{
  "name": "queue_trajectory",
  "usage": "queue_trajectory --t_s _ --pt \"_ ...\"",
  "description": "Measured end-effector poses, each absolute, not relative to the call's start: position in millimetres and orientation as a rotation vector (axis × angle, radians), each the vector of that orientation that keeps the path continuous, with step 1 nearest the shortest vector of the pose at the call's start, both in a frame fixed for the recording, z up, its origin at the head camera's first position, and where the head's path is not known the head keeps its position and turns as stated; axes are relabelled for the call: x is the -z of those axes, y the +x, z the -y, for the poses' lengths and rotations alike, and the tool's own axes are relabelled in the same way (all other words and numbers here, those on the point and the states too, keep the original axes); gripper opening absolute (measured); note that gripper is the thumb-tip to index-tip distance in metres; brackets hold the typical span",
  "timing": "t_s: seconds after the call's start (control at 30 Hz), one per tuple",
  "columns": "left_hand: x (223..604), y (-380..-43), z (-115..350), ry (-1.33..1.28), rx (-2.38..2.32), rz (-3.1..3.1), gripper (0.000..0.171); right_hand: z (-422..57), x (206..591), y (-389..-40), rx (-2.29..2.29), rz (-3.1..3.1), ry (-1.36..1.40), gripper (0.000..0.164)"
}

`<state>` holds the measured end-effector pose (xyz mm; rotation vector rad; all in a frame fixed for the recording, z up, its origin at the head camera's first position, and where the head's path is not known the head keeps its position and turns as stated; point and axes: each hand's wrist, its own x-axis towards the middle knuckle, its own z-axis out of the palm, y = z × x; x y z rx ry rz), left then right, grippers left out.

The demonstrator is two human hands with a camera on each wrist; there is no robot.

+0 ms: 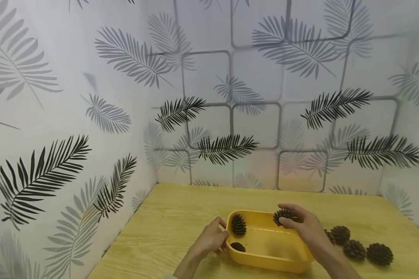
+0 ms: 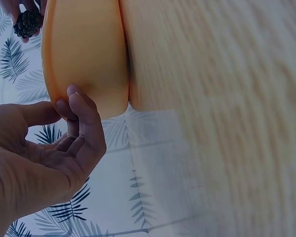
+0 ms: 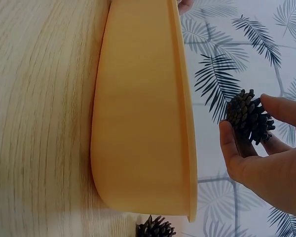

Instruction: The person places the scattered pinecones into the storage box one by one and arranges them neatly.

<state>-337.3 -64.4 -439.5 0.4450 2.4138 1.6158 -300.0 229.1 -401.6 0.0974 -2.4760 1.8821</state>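
Note:
A yellow plastic basin (image 1: 265, 263) stands on the wooden table, with one pine cone (image 1: 238, 224) at its far left corner and another pine cone (image 1: 238, 247) by the near left wall. My left hand (image 1: 212, 236) grips the basin's left rim, thumb on the rim and fingers curled against the outer wall, as the left wrist view shows. Over the far right part of the basin, my right hand (image 1: 309, 228) pinches a pine cone (image 3: 247, 117) between thumb and fingers, held above rim height in the right wrist view.
Right of the basin several pine cones lie on the table, among them one nearer cone (image 1: 354, 250) and one farther right (image 1: 380, 254). The wooden table (image 1: 160, 221) meets leaf-patterned walls (image 1: 209, 128) at its back and left.

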Motion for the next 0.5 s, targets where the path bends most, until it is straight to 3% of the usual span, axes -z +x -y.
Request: queue_trajectory --t_s 0.5 --pt "441 -339 67 0.475 -1.623 -2.400 0.021 -217 402 -308 -1.871 2.548 0.056 0.059"
